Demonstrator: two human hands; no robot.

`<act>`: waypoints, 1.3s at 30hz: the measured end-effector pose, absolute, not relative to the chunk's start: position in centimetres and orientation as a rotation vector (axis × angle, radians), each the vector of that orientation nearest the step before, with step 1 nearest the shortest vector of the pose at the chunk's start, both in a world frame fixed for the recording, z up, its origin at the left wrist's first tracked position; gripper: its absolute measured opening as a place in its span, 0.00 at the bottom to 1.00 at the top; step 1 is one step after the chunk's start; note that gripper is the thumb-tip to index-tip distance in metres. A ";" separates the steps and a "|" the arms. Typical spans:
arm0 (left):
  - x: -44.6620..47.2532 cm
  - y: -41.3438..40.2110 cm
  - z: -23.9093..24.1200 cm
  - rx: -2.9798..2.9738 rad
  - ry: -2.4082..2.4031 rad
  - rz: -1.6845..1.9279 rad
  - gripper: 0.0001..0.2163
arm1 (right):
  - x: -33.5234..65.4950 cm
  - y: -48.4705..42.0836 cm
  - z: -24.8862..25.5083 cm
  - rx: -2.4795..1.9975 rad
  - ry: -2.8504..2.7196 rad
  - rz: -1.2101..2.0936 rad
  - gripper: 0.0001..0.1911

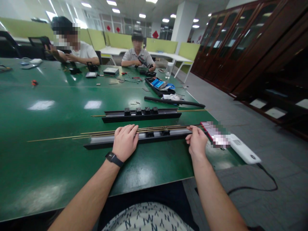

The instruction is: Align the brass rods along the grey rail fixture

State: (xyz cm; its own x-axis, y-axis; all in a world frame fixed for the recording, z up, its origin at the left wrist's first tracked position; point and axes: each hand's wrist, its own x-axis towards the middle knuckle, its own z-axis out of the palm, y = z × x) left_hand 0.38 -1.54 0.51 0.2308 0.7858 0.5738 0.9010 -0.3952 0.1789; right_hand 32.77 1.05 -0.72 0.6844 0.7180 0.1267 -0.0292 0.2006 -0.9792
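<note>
A long black rail (101, 140) with small black blocks on it lies across the green table (48, 160) just in front of me. Thin brass rods (72, 136) run along its top and stick out far to the left. My left hand (125, 141) rests palm down on the rail and rods, fingers stretched flat. My right hand (196, 141) is at the rail's right end, its fingers curled in a pinch on the rod tips there. A second black rail (141, 115) with three blocks lies parallel a little farther back.
A white power bank (243, 150) with a cable sits at the table's right corner. Farther back lie a black rod (173, 102), a tray of blue parts (160, 85) and a bottle (169, 70). Two people sit working at the far side. Dark cabinets line the right wall.
</note>
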 end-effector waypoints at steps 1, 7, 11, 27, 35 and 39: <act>0.4 -1.5 0.5 -2.310 -1.608 -0.897 0.16 | 32.7 1.0 -0.7 -1.274 -0.669 0.577 0.17; 0.4 -1.5 0.6 -2.316 -1.622 -0.895 0.16 | 32.4 0.6 -0.5 -1.289 -0.695 0.555 0.17; 0.3 -1.5 0.4 -2.313 -1.613 -0.896 0.16 | 32.0 0.3 -0.5 -1.291 -0.711 0.590 0.17; 0.4 -1.5 0.4 -2.305 -1.597 -0.891 0.16 | 32.3 0.9 -0.8 -1.291 -0.698 0.573 0.19; 0.4 -1.5 0.5 -2.304 -1.608 -0.891 0.16 | 33.3 1.1 -0.7 -1.294 -0.629 0.522 0.18; 0.5 -1.6 0.6 -2.298 -1.614 -0.901 0.15 | 32.9 0.9 -0.5 -1.281 -0.632 0.552 0.18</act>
